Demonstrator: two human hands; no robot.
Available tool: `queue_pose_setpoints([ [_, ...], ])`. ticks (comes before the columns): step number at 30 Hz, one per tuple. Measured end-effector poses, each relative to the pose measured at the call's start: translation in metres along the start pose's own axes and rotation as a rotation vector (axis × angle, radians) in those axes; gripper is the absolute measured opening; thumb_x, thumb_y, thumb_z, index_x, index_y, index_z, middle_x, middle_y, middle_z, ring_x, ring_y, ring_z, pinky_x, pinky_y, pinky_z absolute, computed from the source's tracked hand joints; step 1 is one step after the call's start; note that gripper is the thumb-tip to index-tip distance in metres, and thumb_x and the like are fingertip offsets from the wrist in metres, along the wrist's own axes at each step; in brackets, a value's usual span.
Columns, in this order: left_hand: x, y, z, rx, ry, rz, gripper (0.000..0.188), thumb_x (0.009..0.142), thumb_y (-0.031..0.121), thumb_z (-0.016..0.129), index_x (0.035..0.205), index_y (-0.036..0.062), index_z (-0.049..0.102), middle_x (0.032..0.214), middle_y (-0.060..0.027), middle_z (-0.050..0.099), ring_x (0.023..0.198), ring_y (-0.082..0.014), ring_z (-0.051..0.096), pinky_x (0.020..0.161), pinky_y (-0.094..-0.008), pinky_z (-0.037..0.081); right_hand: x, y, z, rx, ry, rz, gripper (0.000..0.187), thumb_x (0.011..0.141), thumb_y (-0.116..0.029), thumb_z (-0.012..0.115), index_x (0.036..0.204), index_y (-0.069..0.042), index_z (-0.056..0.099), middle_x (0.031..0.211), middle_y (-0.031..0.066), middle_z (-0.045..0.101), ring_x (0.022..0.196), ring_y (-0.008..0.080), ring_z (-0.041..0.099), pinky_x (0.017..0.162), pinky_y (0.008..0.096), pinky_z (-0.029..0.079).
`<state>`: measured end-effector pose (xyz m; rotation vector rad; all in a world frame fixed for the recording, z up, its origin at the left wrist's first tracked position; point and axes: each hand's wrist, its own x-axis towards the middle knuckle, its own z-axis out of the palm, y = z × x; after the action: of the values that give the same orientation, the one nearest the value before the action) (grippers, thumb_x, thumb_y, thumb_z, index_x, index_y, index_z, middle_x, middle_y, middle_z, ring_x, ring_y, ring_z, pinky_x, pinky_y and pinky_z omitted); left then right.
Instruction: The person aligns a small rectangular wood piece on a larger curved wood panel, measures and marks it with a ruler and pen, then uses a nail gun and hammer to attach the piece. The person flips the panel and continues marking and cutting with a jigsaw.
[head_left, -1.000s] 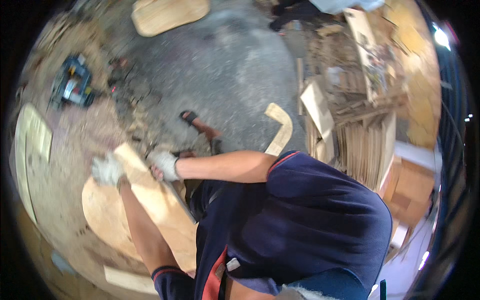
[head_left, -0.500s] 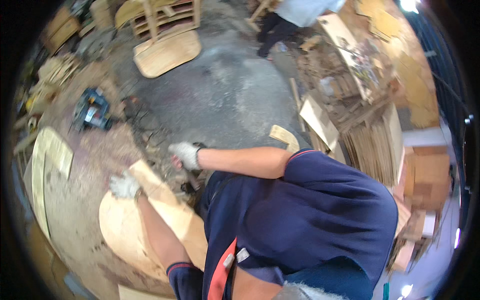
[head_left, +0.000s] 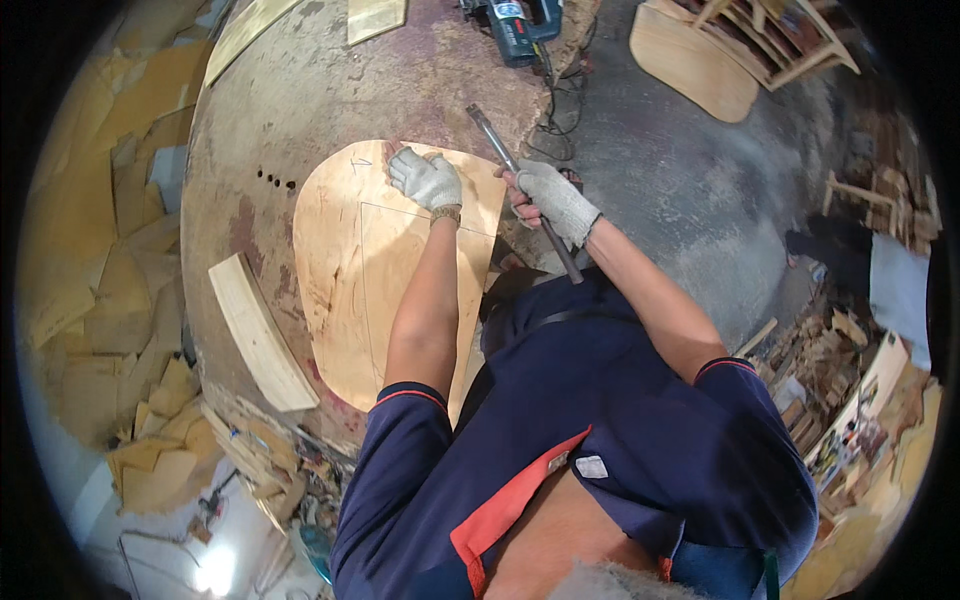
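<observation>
My left hand, in a whitish work glove with bare fingertips, rests on the far part of a pale wooden board. Its fingers lie spread on the wood. The board is rounded on its left side and carries thin pencil lines and a small pencil mark. Just beyond the board's right edge, my right hand, gloved likewise, is closed round a long dark grey metal bar. The bar slants, its flattened end pointing away from me to the left, its other end near my lap.
A blue-green power saw with a black cable sits at the worktable's far right edge. A curved wood strip lies left of the board. Behind, a rounded wooden panel belongs to furniture on the floor. Scrap sheets cover the left side.
The view has swung left, bringing the board to the middle. My left hand stays on the board's far part. The bar in my right hand now shows clearly, raised beside the board.
</observation>
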<state>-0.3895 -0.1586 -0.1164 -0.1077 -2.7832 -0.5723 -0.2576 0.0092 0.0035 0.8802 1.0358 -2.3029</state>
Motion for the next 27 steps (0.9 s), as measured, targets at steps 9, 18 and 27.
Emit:
queue_pose_setpoints([
  [9,0.001,0.0,0.0,0.07,0.031,-0.242,0.068,0.086,0.02,0.06,0.147,-0.0043,0.042,0.154,-0.0211,0.043,0.145,-0.036,0.037,0.12,-0.0474,0.027,0.072,-0.031,-0.105,0.11,-0.351,0.199,0.05,0.109,-0.036,0.045,0.151,-0.008,0.042,0.071,-0.0062,0.042,0.048,0.0035,0.038,0.042,0.022,0.035],
  [18,0.004,0.004,-0.001,0.241,-0.097,-0.306,0.063,0.082,0.014,0.06,0.141,-0.0049,0.049,0.149,-0.0248,0.048,0.142,-0.0393,0.041,0.117,-0.0491,0.029,0.028,-0.036,-0.148,-0.343,-0.07,0.052,0.049,0.106,-0.026,0.052,0.151,-0.006,0.047,0.079,-0.0034,0.055,0.055,0.0065,0.05,0.047,0.0245,0.04],
  [27,0.0,0.003,0.004,0.257,-0.037,-0.283,0.053,0.086,0.012,0.056,0.136,-0.006,0.053,0.148,-0.029,0.047,0.141,-0.0431,0.04,0.117,-0.053,0.028,0.102,-0.072,-0.097,-0.865,-0.03,-0.339,0.041,0.095,-0.016,0.058,0.134,-0.004,0.062,0.077,0.0184,0.06,0.067,0.0283,0.059,0.068,0.039,0.047],
])
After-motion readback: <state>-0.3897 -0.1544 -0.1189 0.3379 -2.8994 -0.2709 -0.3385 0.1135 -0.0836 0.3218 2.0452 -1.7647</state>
